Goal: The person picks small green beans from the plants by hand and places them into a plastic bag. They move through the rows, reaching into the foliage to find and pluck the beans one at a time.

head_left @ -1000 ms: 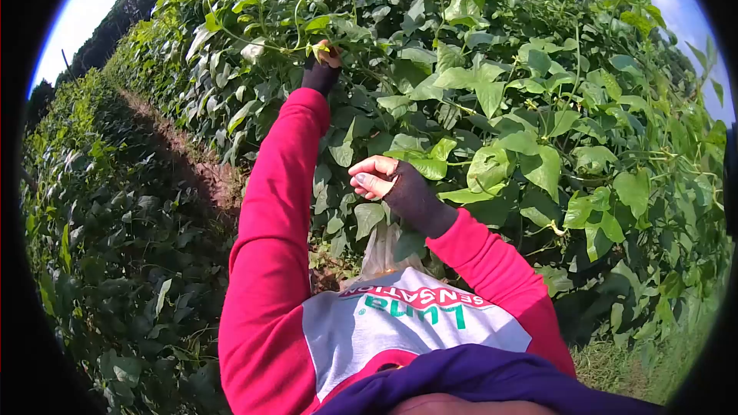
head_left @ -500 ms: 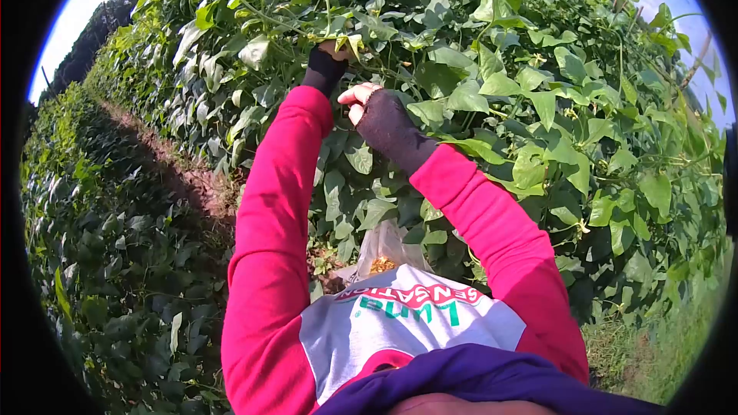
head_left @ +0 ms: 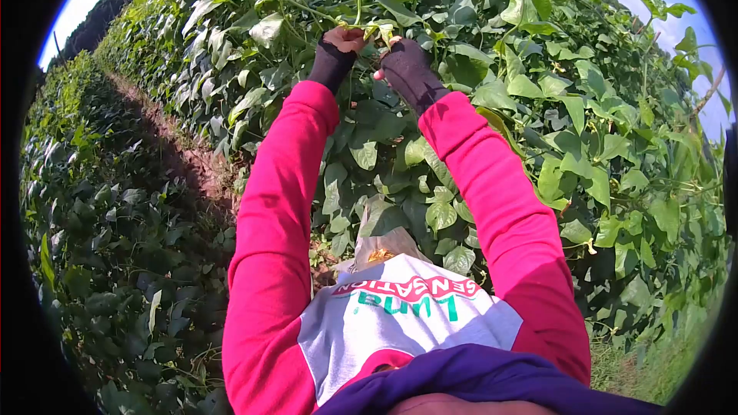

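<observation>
At the upper face of a dense leafy vine hedge, both my hands are raised close together, in dark fingerless gloves. My left hand has its fingers curled in among the stems, under a pale vine stem. Between the two hands hangs a pale yellow-green cluster, perhaps a flower or a curled young leaf. My right hand has its fingertips drawn together at the right side of this cluster. What either set of fingers pinches is too small and partly hidden.
A clear plastic bag with small yellow-orange pieces hangs in front of my body. To the left, a reddish dirt path runs between vine rows, with low leafy plants beside it. Grass grows at lower right.
My right hand has moved up and right, from below the left hand to beside the pale cluster. My left hand shows more clearly among the leaves. The view has shifted slightly.
</observation>
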`<state>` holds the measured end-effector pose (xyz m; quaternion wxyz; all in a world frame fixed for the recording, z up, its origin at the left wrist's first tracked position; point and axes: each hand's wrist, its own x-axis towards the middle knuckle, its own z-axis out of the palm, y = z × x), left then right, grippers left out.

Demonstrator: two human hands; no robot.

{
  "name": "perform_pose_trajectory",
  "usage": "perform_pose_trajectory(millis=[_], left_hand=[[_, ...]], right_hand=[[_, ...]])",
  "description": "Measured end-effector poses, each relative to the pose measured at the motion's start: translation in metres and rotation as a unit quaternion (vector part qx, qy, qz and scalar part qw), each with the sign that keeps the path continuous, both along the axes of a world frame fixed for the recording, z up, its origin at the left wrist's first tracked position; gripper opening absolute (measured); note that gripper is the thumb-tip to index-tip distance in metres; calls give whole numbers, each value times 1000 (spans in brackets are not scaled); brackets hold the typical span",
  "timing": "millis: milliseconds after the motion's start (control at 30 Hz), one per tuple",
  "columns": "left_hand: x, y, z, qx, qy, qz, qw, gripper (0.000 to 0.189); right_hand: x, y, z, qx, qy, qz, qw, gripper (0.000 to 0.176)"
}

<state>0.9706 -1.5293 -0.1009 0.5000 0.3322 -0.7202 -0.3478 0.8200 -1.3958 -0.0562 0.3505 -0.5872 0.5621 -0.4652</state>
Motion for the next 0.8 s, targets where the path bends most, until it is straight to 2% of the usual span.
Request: perform_pose_trajectory(millis=[33, 100, 133, 167, 233, 267, 300, 400, 433, 500, 533, 567, 633, 667, 700, 767, 800], left_hand=[[1, -9, -10, 2, 102, -76, 992, 26], [-1, 4, -8, -22, 85, -59, 994, 26], [0, 3, -10, 2, 88, -51, 995, 24], [1, 2, -10, 25, 92, -44, 994, 23], [5, -7, -9, 19, 63, -49, 997, 20], [6, -12, -11, 20, 74, -77, 994, 22], [6, -18, -12, 21, 84, -105, 991, 25], [7, -22, -11, 35, 67, -119, 990, 25], [9, -27, -12, 48, 72, -138, 987, 27], [5, -4, -5, 24, 106, -118, 987, 33], [5, 0, -3, 22, 101, -117, 988, 24], [5, 3, -1, 19, 96, -116, 988, 16], [4, -9, -5, 24, 123, -148, 981, 16], [4, -15, -7, 37, 120, -169, 978, 15], [3, -21, -9, 49, 117, -191, 973, 15], [3, -24, -12, 43, 114, -201, 972, 16], [5, -21, -11, 40, 105, -180, 977, 16]], right_hand=[[0, -4, -6, 4, -2, -1, 1000, 33], [-3, -19, -16, -45, -75, 15, 996, 31], [-8, -22, -12, 12, -144, 39, 989, 32], [-8, -22, -17, 12, -147, 35, 988, 32], [-3, -22, -21, -139, -63, 35, 988, 34], [1, -22, -12, -89, -40, 23, 995, 37], [5, -31, -13, -91, -42, 17, 995, 37], [14, -45, -15, -76, 3, -29, 997, 64], [16, -61, -24, -76, 3, -34, 997, 64], [17, -105, -46, -230, 83, -160, 956, 70], [16, -103, -45, -169, 47, -148, 973, 71], [15, -100, -45, -168, 48, -151, 973, 71], [17, -93, -50, -241, 5, -125, 962, 67], [24, -95, -52, -264, -31, -158, 951, 52], [22, -93, -53, -262, -30, -163, 951, 52], [27, -56, -29, -101, -116, -105, 983, 40], [26, -65, -35, -96, -80, -131, 983, 34]])
